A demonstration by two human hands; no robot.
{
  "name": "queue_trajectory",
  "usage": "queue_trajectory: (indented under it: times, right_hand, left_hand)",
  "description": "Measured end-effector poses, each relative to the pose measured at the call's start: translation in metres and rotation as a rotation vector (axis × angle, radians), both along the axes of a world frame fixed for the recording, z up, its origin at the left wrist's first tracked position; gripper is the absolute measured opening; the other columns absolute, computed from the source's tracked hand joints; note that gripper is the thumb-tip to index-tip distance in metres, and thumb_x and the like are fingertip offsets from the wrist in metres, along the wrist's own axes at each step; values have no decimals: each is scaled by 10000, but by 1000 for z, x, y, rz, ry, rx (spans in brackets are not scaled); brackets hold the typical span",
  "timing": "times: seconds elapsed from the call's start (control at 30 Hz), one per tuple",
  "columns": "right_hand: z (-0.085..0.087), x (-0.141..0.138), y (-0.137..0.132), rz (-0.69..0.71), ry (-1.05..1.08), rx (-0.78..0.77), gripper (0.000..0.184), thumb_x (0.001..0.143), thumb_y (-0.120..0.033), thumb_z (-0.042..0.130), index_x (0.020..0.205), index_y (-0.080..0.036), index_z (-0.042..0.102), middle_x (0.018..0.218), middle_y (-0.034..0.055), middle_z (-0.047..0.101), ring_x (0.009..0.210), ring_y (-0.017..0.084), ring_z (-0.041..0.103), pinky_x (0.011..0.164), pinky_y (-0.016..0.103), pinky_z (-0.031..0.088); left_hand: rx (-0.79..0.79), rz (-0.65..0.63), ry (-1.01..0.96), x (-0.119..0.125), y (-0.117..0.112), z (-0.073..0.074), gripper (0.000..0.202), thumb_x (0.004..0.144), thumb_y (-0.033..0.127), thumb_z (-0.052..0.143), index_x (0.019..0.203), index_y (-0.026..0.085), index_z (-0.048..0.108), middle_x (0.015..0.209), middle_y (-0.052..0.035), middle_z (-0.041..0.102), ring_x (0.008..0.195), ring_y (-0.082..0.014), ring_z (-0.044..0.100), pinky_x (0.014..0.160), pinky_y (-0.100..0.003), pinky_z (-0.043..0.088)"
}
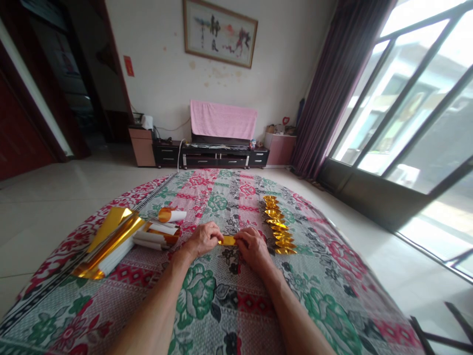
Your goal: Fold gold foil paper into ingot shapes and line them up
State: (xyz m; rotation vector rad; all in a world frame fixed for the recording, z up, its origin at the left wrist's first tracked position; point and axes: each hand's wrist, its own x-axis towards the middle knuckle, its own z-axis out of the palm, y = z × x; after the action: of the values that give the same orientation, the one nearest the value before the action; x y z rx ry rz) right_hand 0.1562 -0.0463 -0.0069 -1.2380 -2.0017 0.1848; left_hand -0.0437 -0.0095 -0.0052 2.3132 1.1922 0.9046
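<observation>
**Gold strip (228, 240) held between two hands**

Two bare forearms reach forward over a round counter (236, 291) covered with a cloth of red, green and grey flowers. At the lower right, beside the counter, stands part of a dark frame (438, 337).

Ahead, near the middle of the counter, the left hand (202, 239) and right hand (255, 247) face each other with the gold strip between them. The left fingers (215, 230) pinch one end, and the right fingers (242, 237) pinch the other. Whether the strip touches the cloth cannot be told.

Just right of the right hand, folded gold pieces (279, 227) with pointed ends stand in a row running away from the person. Left of the left hand lie gold sheets (114, 229), their undersides pale, and beside them curled white-and-gold pieces (157, 236).

Beyond the counter, a low black cabinet (210, 161) lines the wall, with a pink cloth (223, 118) draped above it. A purple curtain (321, 88) hangs beside tall windows (406, 98) on the right. Highest on the far wall is a framed picture (221, 32).
</observation>
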Motion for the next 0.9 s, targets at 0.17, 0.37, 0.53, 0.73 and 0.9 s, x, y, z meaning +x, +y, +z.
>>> queue_trajectory:
  times: [0.17,0.37,0.53,0.73,0.9]
  right_hand:
    - [0,0,0,-2,-3,-1,167,829,-182,507,839,-228,668,893,39,613,880,171,543,801,299,410]
    - [1,0,0,0,-4,-7,167,828,-176,508,840,-225,667,889,39,614,872,168,543,795,295,412]
    - [3,0,-1,1,1,0,168,819,-169,513,833,-225,671,881,41,616,859,169,548,789,297,418]
    - [1,0,0,-1,5,-2,170,808,-150,513,824,-221,667,880,40,616,864,173,545,789,300,416]
    - [0,1,1,1,9,-14,162,812,-153,513,827,-220,660,887,37,614,868,171,545,795,297,413]
  left_hand:
    - [-1,22,33,2,-3,5,281,668,55,456,656,188,704,787,-24,632,703,-115,575,680,-227,452]
    - [58,91,91,9,-4,5,236,765,180,493,570,167,627,700,-32,592,642,-113,529,636,-235,404]
    - [71,153,141,14,0,1,348,824,281,469,515,158,572,641,-29,551,616,-107,501,615,-231,369]
    - [62,162,134,15,2,-1,190,726,247,579,558,169,620,640,-9,552,598,-106,506,583,-221,366]
    - [30,137,131,12,-2,4,90,676,208,605,601,177,644,676,-2,571,621,-109,520,597,-220,385]
